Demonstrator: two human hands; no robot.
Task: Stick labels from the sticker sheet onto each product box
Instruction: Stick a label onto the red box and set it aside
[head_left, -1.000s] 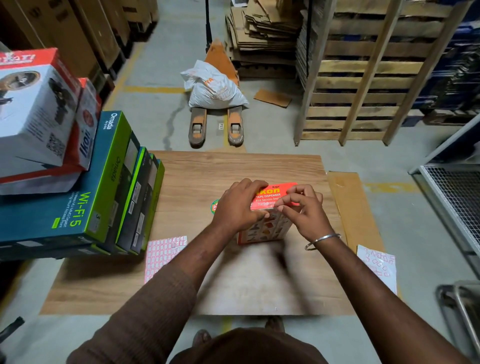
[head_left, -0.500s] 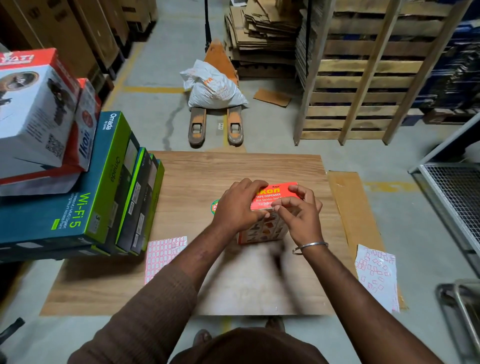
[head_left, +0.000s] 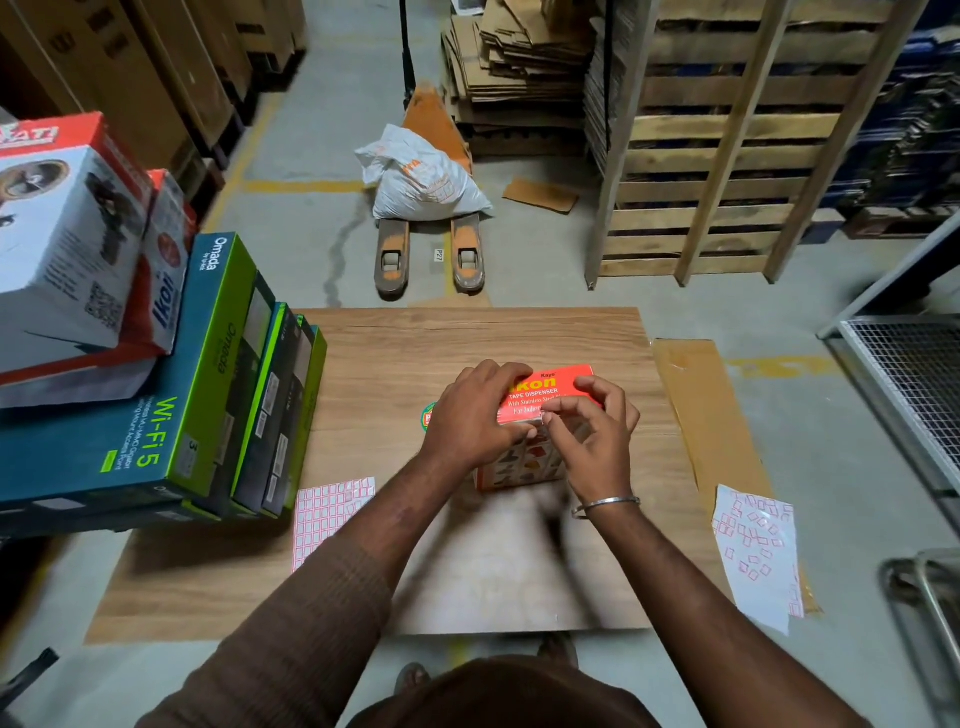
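Observation:
A red tape dispenser box (head_left: 550, 395) stands in the middle of the wooden board (head_left: 395, 353). My left hand (head_left: 475, 415) grips the box's left top edge with curled fingers. My right hand (head_left: 597, 436) is at the box's near right corner, thumb and forefinger pinched together on a small label at the top edge. A sticker sheet (head_left: 330, 512) with red-bordered labels lies flat on the board to the left. A used backing sheet (head_left: 756, 551) lies on the right.
Green and blue Wi-Fi boxes (head_left: 156, 395) are stacked at the left, with white and red boxes (head_left: 67, 249) on top. A pallet jack (head_left: 431, 244) carrying a white sack, wooden pallets (head_left: 727, 156) and a wire cage (head_left: 914, 384) stand around. A round sticker (head_left: 428, 415) lies beside my left hand.
My right hand has drawn slightly back toward me along the box's top edge, fingers curling tighter. The left hand and the box have stayed put.

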